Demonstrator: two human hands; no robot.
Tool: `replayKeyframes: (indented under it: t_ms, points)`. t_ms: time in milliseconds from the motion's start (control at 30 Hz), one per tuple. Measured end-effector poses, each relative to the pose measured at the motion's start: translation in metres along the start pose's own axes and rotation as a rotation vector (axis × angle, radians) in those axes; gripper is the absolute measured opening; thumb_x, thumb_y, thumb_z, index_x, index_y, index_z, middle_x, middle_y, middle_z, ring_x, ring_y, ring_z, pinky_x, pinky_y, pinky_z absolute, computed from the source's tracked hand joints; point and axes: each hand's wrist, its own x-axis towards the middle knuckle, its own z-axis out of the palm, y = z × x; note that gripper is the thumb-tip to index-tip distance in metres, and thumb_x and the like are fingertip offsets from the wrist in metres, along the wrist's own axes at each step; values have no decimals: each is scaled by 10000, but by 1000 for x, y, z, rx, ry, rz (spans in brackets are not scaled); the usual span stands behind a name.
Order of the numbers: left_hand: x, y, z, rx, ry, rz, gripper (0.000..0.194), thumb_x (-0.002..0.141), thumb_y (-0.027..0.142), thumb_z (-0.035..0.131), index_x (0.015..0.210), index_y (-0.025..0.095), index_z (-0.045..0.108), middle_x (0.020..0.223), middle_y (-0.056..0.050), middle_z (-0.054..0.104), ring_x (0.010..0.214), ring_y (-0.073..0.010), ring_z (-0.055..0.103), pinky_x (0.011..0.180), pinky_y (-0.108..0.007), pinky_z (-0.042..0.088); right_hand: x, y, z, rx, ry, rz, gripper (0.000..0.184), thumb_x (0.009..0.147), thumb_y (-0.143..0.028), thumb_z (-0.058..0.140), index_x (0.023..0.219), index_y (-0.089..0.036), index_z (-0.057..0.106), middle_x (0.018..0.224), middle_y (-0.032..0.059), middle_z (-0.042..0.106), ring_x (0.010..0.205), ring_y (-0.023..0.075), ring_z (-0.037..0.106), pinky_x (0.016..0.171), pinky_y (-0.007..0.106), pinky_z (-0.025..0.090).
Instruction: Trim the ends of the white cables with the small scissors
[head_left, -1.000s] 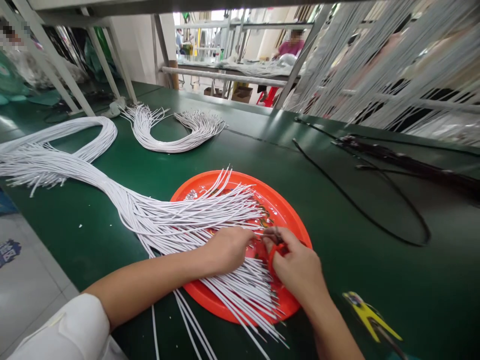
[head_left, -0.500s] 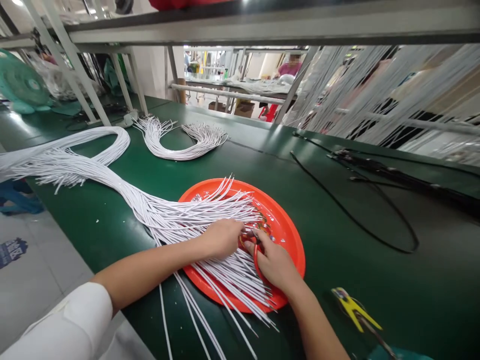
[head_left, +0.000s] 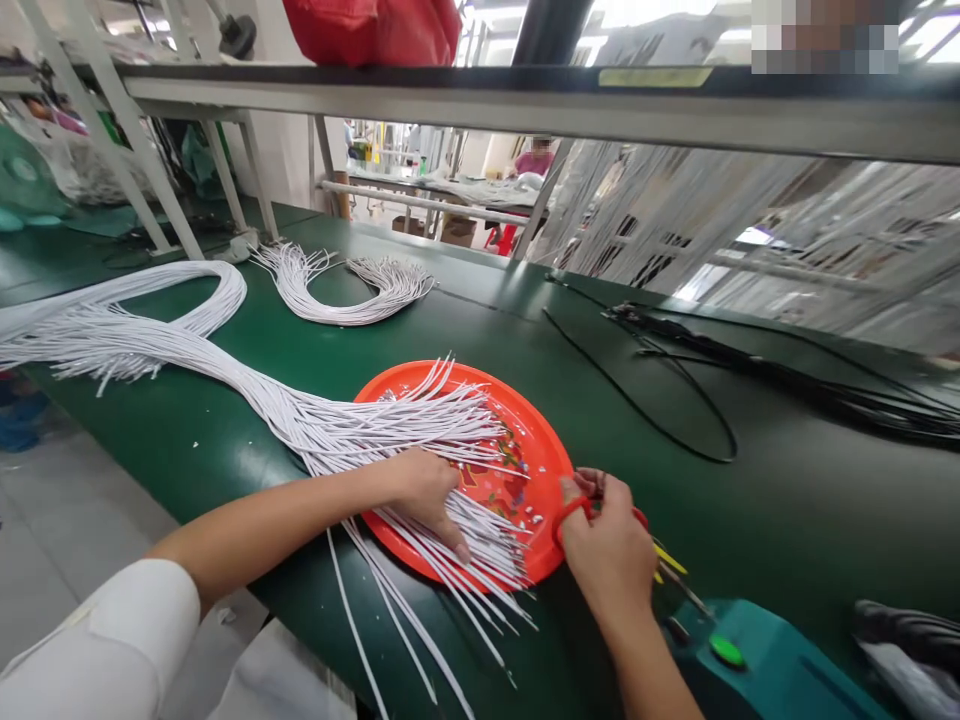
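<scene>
A bundle of white wires [head_left: 300,415] runs over a red plastic tray [head_left: 546,440], its ends fanned out in two groups. My left hand [head_left: 429,500] lies palm down on the nearer group, fingers stretched over the wires. At the tray's right rim, my right hand [head_left: 611,550] is closed around red-handled scissors [head_left: 564,512]. Their blades are hidden by the hand. Small clipped bits are scattered over the tray's patterned floor.
Another white wire bundle [head_left: 345,308] lies curved behind the tray. Black cables [head_left: 750,370] stretch along the right. Near my right forearm are a teal device [head_left: 772,660] with a green button and a yellow-handled tool [head_left: 667,560]. A shelf beam [head_left: 465,110] crosses overhead.
My right hand has moved right with the scissors, away from the wire ends to the tray's rim. My left hand has shifted slightly left and opened over the wires. The view has tilted up.
</scene>
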Motion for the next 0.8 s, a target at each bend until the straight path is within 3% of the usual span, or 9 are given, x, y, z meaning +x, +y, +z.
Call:
replayKeyframes:
  t_ms: [167,367,500,633,800]
  points:
    - [5,2,-9,-48,-156,4,662,491,699,600,834,137,668,786,-129,676,713,-263,616,602,-306,452,-4,14,10,13,-134,81,467,726,-411,484,1123,-177,560,766,106,653,673,257,588,572,320,400]
    - [-2,4,-21,-206,-270,44,698,460,705,610,889,158,675,843,-111,684,738,-267,606,622,-321,454,11,15,26,143,-32,120,464,704,-316,471,1122,-137,568,882,123,672,739,250,601,601,308,422]
    - [-10,9,-26,-209,-245,48,680,480,683,621,896,147,667,833,-114,680,720,-263,607,594,-309,442,23,12,31,190,17,107,459,685,-314,475,1090,-136,598,914,134,673,766,256,600,619,315,420]
    - [-24,13,-31,-296,-203,83,532,460,611,683,768,178,664,743,-46,664,662,-201,595,550,-240,409,34,11,34,207,40,110,469,659,-298,490,1079,-130,614,908,137,675,773,258,598,643,326,422]
    - [-45,22,-18,-184,-176,232,416,560,566,671,744,192,667,700,-50,674,618,-188,587,518,-244,381,42,9,39,207,37,144,468,657,-327,514,1069,-138,631,920,150,669,763,272,589,661,357,420]
